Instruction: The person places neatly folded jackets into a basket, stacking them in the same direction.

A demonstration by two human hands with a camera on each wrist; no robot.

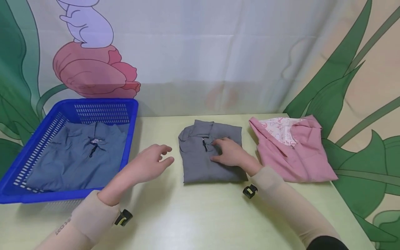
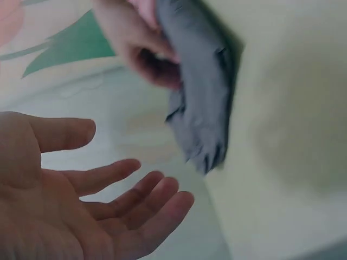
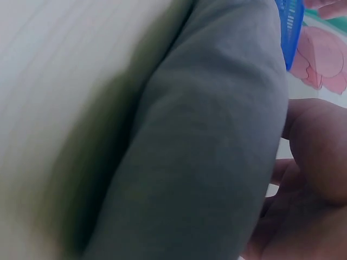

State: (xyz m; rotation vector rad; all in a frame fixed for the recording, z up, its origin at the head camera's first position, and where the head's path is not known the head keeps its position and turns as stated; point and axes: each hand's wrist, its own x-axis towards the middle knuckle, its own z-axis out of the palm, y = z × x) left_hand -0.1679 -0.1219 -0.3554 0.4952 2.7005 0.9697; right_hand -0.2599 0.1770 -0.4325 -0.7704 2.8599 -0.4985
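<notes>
A folded grey garment (image 1: 200, 166) with a short dark zip pull lies flat on the table. On its upper right part rests my right hand (image 1: 229, 152), thumb and fingers slightly bent and touching the cloth. My left hand (image 1: 150, 163) hovers between the basket and the grey garment, fingers apart and holding nothing; in the left wrist view this hand (image 2: 92, 200) shows its palm, with the grey garment (image 2: 200, 81) beyond. The right wrist view has the garment's folded side (image 3: 200, 130) close up, and part of my right hand (image 3: 314, 173) beside it.
A blue basket (image 1: 132, 135) at the left holds a blue-grey garment (image 1: 81, 156) with a dark zip pull. To the right of the grey garment lies a folded pink garment (image 1: 300, 152) with a patterned lining. A printed curtain (image 1: 203, 62) hangs behind the table (image 1: 187, 215).
</notes>
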